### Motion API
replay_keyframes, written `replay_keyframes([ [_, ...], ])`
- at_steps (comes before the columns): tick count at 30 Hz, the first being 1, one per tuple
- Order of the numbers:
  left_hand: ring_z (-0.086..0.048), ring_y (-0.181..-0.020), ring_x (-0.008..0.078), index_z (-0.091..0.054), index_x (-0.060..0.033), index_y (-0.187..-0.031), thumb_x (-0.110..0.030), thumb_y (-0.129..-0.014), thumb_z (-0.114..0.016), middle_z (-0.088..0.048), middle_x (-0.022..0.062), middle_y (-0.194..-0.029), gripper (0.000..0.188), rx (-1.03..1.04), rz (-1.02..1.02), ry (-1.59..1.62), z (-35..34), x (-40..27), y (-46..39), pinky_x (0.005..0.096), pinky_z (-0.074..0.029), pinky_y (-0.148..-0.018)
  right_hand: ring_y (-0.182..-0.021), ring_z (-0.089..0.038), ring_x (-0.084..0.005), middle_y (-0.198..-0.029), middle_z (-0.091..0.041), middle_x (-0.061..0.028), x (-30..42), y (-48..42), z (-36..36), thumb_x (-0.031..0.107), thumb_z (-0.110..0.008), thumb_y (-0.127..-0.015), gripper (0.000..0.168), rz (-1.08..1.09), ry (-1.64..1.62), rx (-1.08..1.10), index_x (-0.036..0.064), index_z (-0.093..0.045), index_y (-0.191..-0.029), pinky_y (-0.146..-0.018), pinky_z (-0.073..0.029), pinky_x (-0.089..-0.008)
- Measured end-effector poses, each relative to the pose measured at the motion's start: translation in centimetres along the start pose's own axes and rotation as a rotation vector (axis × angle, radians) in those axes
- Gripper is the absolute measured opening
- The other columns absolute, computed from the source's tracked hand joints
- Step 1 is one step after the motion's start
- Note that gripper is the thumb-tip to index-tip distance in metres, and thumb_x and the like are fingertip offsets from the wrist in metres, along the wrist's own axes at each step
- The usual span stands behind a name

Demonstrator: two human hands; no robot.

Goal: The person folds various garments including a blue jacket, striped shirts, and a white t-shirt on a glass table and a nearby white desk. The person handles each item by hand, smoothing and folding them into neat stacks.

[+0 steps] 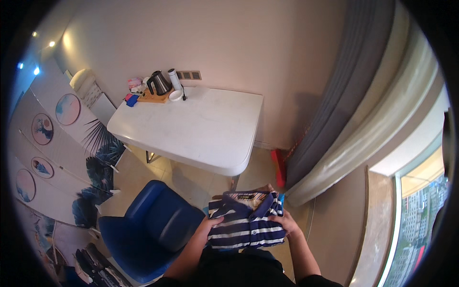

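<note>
A folded navy-and-white striped polo shirt (247, 229) lies on top of what looks like a stack of folded clothes, held in front of my body. Its collar points away from me, and blue and brown cloth peeks out beneath it. My left hand (212, 225) grips the left side, thumb on top and fingers hidden underneath. On the right side, my right hand (287, 222) holds the stack in the same way. Beyond the stack stands a white table (193, 125).
On the table's far left are an electric kettle (161, 83), a white bottle (174, 79), a white bowl (175, 95) and a wooden tray (152, 97). A blue chair (157, 222) stands at my left. Grey curtains (333, 104) and a window are at the right.
</note>
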State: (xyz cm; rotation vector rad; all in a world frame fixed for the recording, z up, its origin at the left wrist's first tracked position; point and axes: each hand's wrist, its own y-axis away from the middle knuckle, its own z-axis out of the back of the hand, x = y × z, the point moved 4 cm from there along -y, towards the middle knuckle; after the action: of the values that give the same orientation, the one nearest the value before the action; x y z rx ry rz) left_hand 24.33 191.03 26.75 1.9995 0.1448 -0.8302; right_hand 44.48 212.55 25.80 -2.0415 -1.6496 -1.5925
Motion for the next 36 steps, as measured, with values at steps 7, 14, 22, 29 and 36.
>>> replay_keyframes([
  [7, -0.067, -0.086, 0.0257, -0.054, -0.0073, -0.121, -0.007, -0.077, -0.070, -0.067, 0.0100, -0.099, 0.046, 0.098, 0.010, -0.023, 0.1, -1.8, -1.0, 0.0412, -0.055, -0.074, -0.085, -0.063, -0.0196, -0.097, -0.065, -0.0074, -0.4, 1.2, -1.4, 0.006, -0.074, -0.073, 0.044, -0.067, 0.036, -0.127, 0.001, -0.056, -0.112, -0.078, -0.053, -0.0351],
  [14, -0.064, -0.092, 0.0212, -0.052, -0.0060, -0.122, -0.012, -0.077, -0.074, -0.065, 0.0083, -0.104, 0.050, 0.296, -0.189, -0.193, -3.0, -5.9, -2.0, 0.0368, -0.052, -0.077, -0.088, -0.063, -0.0203, -0.101, -0.064, -0.0070, 2.5, 4.8, -2.7, 0.001, -0.072, -0.074, 0.043, 0.149, 0.027, -0.274, 0.004, -0.055, -0.114, -0.080, -0.053, -0.0359],
  [22, -0.063, -0.093, 0.0212, -0.047, -0.0040, -0.124, -0.008, -0.074, -0.077, -0.064, 0.0084, -0.107, 0.059, 0.459, -0.348, -0.305, -5.6, -8.2, -3.6, 0.0349, -0.051, -0.080, -0.094, -0.062, -0.0217, -0.105, -0.064, -0.0079, 2.0, 4.0, -2.5, 0.006, -0.075, -0.073, 0.052, 0.381, -0.028, -0.319, 0.002, -0.052, -0.119, -0.087, -0.050, -0.0352],
  [29, -0.063, -0.092, 0.0216, -0.055, -0.0034, -0.116, -0.007, -0.075, -0.076, -0.066, 0.0079, -0.100, 0.046, 0.501, -0.290, -0.346, -5.9, -9.0, -0.5, 0.0388, -0.053, -0.081, -0.099, -0.061, -0.0233, -0.108, -0.063, -0.0106, 1.3, 7.1, -4.7, 0.016, -0.074, -0.077, 0.052, 0.372, 0.137, -0.514, 0.003, -0.051, -0.122, -0.088, -0.050, -0.0375],
  [36, -0.061, -0.091, 0.0207, -0.055, -0.0056, -0.116, -0.006, -0.073, -0.077, -0.065, 0.0055, -0.101, 0.049, 0.616, -0.566, -0.461, -3.8, -15.6, 7.4, 0.0372, -0.050, -0.082, -0.110, -0.054, -0.0249, -0.123, -0.055, -0.0109, 1.3, 14.5, -14.5, 0.018, -0.072, -0.080, 0.062, 0.709, 0.170, -0.529, 0.004, -0.042, -0.132, -0.095, -0.043, -0.0361],
])
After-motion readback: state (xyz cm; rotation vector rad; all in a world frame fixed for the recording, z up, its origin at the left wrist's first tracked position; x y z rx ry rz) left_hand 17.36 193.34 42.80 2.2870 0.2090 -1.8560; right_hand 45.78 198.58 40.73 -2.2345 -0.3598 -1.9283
